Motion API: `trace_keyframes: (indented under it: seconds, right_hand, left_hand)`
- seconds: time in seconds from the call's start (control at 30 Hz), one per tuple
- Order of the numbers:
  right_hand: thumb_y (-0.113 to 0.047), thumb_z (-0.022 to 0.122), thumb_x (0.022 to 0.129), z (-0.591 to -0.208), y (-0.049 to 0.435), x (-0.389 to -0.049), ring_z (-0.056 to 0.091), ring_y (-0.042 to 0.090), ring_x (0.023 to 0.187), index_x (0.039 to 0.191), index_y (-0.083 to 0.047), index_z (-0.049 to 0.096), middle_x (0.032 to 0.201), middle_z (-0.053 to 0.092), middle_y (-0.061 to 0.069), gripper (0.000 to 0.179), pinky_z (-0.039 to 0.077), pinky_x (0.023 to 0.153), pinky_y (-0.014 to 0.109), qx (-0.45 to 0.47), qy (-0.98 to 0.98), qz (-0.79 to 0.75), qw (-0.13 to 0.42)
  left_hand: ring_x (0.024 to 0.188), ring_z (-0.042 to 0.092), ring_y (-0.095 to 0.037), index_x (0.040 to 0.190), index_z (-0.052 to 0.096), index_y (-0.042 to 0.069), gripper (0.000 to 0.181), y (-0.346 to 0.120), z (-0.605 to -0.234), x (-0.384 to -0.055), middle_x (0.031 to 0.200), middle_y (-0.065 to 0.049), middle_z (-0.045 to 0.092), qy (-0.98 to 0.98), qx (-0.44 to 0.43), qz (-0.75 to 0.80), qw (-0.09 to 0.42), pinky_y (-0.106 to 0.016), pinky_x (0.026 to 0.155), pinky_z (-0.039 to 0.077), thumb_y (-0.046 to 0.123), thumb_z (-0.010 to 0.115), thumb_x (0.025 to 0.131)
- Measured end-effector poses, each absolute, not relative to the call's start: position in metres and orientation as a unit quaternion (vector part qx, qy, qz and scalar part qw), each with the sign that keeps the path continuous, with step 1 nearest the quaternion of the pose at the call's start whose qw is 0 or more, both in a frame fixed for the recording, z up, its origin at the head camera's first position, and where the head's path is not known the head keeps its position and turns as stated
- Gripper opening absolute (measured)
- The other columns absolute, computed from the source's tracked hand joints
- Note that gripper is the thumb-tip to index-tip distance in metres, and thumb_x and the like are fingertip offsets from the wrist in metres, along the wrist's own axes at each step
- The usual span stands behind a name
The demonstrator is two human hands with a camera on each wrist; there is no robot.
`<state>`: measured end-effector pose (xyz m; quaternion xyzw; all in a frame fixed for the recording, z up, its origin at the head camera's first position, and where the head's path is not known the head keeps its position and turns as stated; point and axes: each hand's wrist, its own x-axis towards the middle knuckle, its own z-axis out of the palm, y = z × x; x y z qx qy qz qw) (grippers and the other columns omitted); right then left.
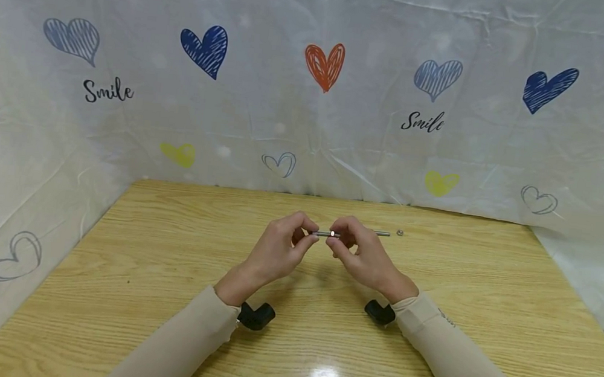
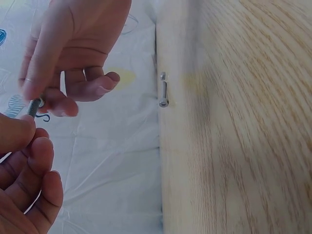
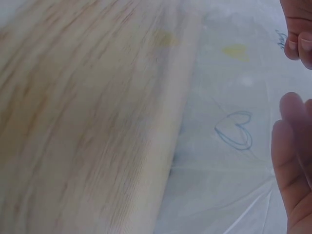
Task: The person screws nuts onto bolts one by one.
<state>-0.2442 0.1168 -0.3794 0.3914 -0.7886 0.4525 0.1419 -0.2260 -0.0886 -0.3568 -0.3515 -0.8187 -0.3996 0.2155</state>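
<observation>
In the head view my left hand [image 1: 280, 241] pinches a metal bolt [image 1: 322, 234] between thumb and fingertips, its shank level and pointing right. My right hand [image 1: 363, 255] pinches a small nut [image 1: 333, 233] at the bolt's free end. Close up in the left wrist view, the threaded shank [image 2: 33, 108] shows between the two hands, with the nut [image 2: 41, 103] partly hidden by the right fingers. In the right wrist view only parts of the right hand [image 3: 295, 170] and left hand [image 3: 300, 29] show, at the right edge; bolt and nut are out of sight there.
On the wooden table [image 1: 165, 248], behind my right hand, lie a second bolt [image 1: 382, 233] and a loose nut [image 1: 399, 232]. A white cloth [image 1: 266, 106] printed with hearts hangs behind the table's far edge. Black wrist mounts [image 1: 257, 316] sit under both forearms.
</observation>
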Motion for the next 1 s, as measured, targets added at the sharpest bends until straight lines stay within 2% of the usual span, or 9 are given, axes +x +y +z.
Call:
trace_keyframes:
  seconds: [0.13, 0.23, 0.37, 0.43, 0.57, 0.73, 0.87, 1.0]
  right_hand:
    - [-0.001, 0.054, 0.096, -0.381, 0.118, -0.245, 0.060, 0.015, 0.063, 0.099, -0.008, 0.058, 0.081, 0.061, 0.001, 0.009, 0.046, 0.054, 0.027, 0.386, -0.798, 0.442, 0.138]
    - [-0.007, 0.051, 0.099, -0.381, 0.120, -0.246, 0.061, 0.018, 0.066, 0.097, -0.012, 0.061, 0.085, 0.061, -0.001, 0.011, 0.048, 0.056, 0.030, 0.386, -0.797, 0.446, 0.131]
    - [-0.017, 0.052, 0.100, -0.381, 0.121, -0.245, 0.061, 0.018, 0.067, 0.107, -0.013, 0.060, 0.085, 0.062, -0.002, 0.011, 0.049, 0.057, 0.034, 0.383, -0.795, 0.455, 0.119]
    - [-0.019, 0.055, 0.099, -0.381, 0.121, -0.245, 0.061, 0.015, 0.067, 0.114, -0.012, 0.057, 0.087, 0.063, -0.002, 0.017, 0.048, 0.057, 0.034, 0.379, -0.797, 0.456, 0.117]
    - [-0.012, 0.060, 0.095, -0.376, 0.118, -0.240, 0.061, 0.009, 0.069, 0.119, -0.008, 0.052, 0.093, 0.066, 0.002, 0.026, 0.050, 0.059, 0.031, 0.384, -0.791, 0.459, 0.128]
    - [0.002, 0.058, 0.093, -0.374, 0.115, -0.238, 0.059, 0.010, 0.063, 0.111, -0.001, 0.052, 0.083, 0.063, 0.006, 0.020, 0.049, 0.055, 0.032, 0.396, -0.783, 0.458, 0.144]
    - [-0.005, 0.056, 0.096, -0.382, 0.117, -0.245, 0.059, 0.012, 0.062, 0.109, -0.007, 0.056, 0.079, 0.060, -0.001, 0.013, 0.046, 0.052, 0.033, 0.394, -0.784, 0.458, 0.143]
    - [-0.013, 0.051, 0.100, -0.383, 0.118, -0.247, 0.060, 0.017, 0.064, 0.105, -0.012, 0.059, 0.079, 0.059, -0.002, 0.009, 0.045, 0.052, 0.033, 0.387, -0.787, 0.460, 0.137]
  left_hand:
    - [0.056, 0.049, -0.007, 0.097, 0.062, 0.005, 0.012, -0.088, -0.357, -0.226, 0.077, -0.003, 0.060, -0.819, -0.352, -0.401, 0.211, -0.023, 0.052, 0.045, 0.000, 0.067, 0.088]
    - [0.056, 0.049, -0.006, 0.097, 0.061, 0.006, 0.011, -0.088, -0.357, -0.226, 0.078, -0.002, 0.060, -0.819, -0.352, -0.402, 0.209, -0.023, 0.052, 0.045, 0.001, 0.067, 0.088]
    - [0.057, 0.049, -0.007, 0.097, 0.062, 0.005, 0.011, -0.088, -0.358, -0.226, 0.078, -0.002, 0.061, -0.819, -0.352, -0.403, 0.210, -0.023, 0.052, 0.045, 0.001, 0.067, 0.088]
    - [0.057, 0.050, -0.007, 0.097, 0.062, 0.005, 0.012, -0.089, -0.358, -0.226, 0.078, -0.002, 0.061, -0.819, -0.351, -0.403, 0.210, -0.023, 0.053, 0.046, 0.001, 0.067, 0.088]
    - [0.058, 0.051, -0.007, 0.097, 0.062, 0.005, 0.011, -0.089, -0.358, -0.226, 0.079, -0.003, 0.061, -0.819, -0.351, -0.402, 0.210, -0.023, 0.053, 0.046, 0.001, 0.067, 0.088]
    - [0.057, 0.051, -0.007, 0.096, 0.062, 0.005, 0.011, -0.089, -0.358, -0.227, 0.079, -0.002, 0.061, -0.818, -0.350, -0.403, 0.212, -0.023, 0.053, 0.046, 0.000, 0.067, 0.088]
    - [0.056, 0.049, -0.007, 0.096, 0.062, 0.005, 0.011, -0.089, -0.358, -0.227, 0.079, -0.001, 0.061, -0.818, -0.348, -0.405, 0.212, -0.023, 0.052, 0.045, 0.000, 0.067, 0.087]
    - [0.057, 0.049, -0.007, 0.096, 0.062, 0.005, 0.011, -0.089, -0.358, -0.227, 0.079, -0.001, 0.061, -0.819, -0.347, -0.405, 0.212, -0.023, 0.052, 0.045, 0.000, 0.068, 0.087]
